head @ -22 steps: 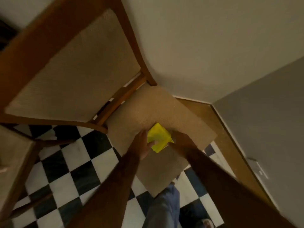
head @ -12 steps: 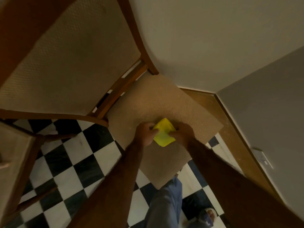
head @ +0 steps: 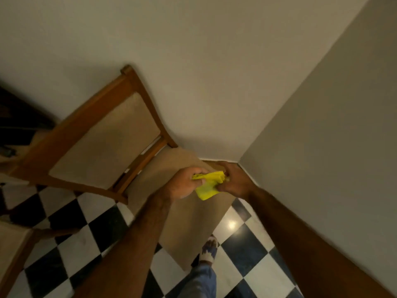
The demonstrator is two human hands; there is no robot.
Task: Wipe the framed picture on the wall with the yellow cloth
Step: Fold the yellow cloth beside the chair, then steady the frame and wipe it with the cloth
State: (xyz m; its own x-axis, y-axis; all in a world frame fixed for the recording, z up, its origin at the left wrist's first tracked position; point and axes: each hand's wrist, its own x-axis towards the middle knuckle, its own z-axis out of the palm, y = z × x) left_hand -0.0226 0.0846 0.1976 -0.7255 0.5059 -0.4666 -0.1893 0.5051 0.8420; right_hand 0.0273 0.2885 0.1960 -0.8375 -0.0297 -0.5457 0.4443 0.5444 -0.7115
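Note:
A folded yellow cloth [head: 207, 186] is held between both hands above the seat of a wooden chair. My left hand [head: 184, 183] grips its left side and my right hand [head: 233, 179] pinches its right side. The cloth is bunched, with a flat corner hanging down. No framed picture is in view; only bare wall shows above.
A wooden chair [head: 103, 143] with beige padded back and seat [head: 189, 222] stands against the wall in a room corner. A second chair [head: 12, 244] sits at the lower left. The floor [head: 71, 244] is black and white checkered tile. My leg and sandalled foot [head: 209, 248] stand beside the seat.
Both hands have lifted the cloth up off the chair seat. The view has tilted upward, showing more wall and the whole chair back.

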